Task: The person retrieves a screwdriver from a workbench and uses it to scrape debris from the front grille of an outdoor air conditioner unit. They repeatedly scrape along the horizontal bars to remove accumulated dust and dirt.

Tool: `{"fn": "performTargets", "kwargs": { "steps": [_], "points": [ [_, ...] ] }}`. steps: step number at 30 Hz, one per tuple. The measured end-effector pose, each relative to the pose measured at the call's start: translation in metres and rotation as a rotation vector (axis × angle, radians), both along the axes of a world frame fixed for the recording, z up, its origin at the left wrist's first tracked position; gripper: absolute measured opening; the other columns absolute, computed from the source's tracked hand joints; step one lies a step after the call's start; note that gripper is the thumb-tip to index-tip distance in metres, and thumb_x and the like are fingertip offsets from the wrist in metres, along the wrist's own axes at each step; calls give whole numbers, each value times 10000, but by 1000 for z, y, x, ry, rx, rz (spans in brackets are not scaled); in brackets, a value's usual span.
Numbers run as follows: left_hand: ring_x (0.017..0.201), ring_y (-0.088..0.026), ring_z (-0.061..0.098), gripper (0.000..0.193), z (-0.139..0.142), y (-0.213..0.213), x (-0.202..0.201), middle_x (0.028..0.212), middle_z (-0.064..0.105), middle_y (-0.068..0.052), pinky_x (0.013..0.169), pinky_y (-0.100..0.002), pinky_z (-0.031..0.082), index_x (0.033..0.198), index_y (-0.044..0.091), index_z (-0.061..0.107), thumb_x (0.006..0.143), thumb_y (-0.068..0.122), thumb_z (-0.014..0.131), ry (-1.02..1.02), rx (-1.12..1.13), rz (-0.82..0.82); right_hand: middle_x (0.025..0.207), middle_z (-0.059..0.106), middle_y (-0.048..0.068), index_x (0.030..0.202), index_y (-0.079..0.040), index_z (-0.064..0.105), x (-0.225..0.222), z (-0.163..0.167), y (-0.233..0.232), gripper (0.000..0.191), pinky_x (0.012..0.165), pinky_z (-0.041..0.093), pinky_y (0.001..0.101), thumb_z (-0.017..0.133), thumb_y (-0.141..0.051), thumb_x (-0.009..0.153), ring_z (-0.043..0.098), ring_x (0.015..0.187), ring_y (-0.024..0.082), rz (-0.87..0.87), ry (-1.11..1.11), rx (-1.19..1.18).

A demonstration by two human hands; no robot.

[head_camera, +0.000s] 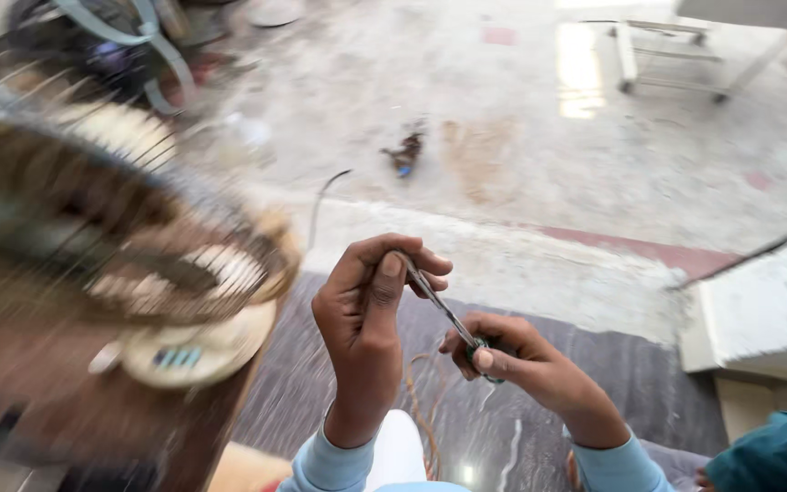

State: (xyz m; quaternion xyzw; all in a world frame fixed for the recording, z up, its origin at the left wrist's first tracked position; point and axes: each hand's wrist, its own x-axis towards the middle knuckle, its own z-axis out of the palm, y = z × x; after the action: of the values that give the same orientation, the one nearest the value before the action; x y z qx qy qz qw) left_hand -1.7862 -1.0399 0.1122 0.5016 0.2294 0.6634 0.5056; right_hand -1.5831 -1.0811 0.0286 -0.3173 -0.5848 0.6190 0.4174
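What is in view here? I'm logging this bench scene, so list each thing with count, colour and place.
Screwdriver: one, metal shaft, green handle, held between both hands.
Table fan: one, dusty brown wire guard, blurred, left.
Copper wire: one loose strand, orange, hanging below the hands.
Cable: one, dark, on the floor ahead.
Debris: one small dark clump, floor centre.
Metal frame: one, white, top right.
Ledge: one, white, right.
Left hand: pinches the shaft's tip.
Right hand: grips the handle.

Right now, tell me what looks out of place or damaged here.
A small dark scrap of debris lies loose on the stained concrete floor. A thin wire trails nearby. The blurred table fan at left appears partly dismantled, though the blur prevents certainty.
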Motion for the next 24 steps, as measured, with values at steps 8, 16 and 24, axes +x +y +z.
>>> {"fn": "performTargets", "kwargs": {
  "steps": [8, 16, 24],
  "points": [
    [745, -154, 640, 225, -69, 196, 162, 873, 680, -101, 703, -320, 574, 1061, -28, 649, 1078, 162, 529, -253, -223, -109, 739, 539, 22, 1087, 11, 630, 85, -41, 117, 299, 484, 355, 212, 592, -279, 1024, 451, 571, 67, -402, 313, -324],
    [728, -148, 677, 196, -119, 454, 317, 907, 742, -81, 632, -282, 483, 1028, 52, 657, 1027, 204, 533, -82, -530, -104, 701, 511, 24, 1048, 27, 622, 243, -23, 298, 317, 435, 310, 210, 574, -285, 1025, 376, 492, 61, -713, 189, -395],
    [806, -165, 674, 185, -188, 550, 540, 961, 760, -78, 698, -322, 495, 1060, 50, 649, 997, 194, 551, 130, -669, -397, 740, 548, 55, 1177, 3, 666, 445, -116, 399, 364, 412, 297, 240, 562, -299, 1001, 378, 450, 88, -1022, 37, -563]
  ]
}}
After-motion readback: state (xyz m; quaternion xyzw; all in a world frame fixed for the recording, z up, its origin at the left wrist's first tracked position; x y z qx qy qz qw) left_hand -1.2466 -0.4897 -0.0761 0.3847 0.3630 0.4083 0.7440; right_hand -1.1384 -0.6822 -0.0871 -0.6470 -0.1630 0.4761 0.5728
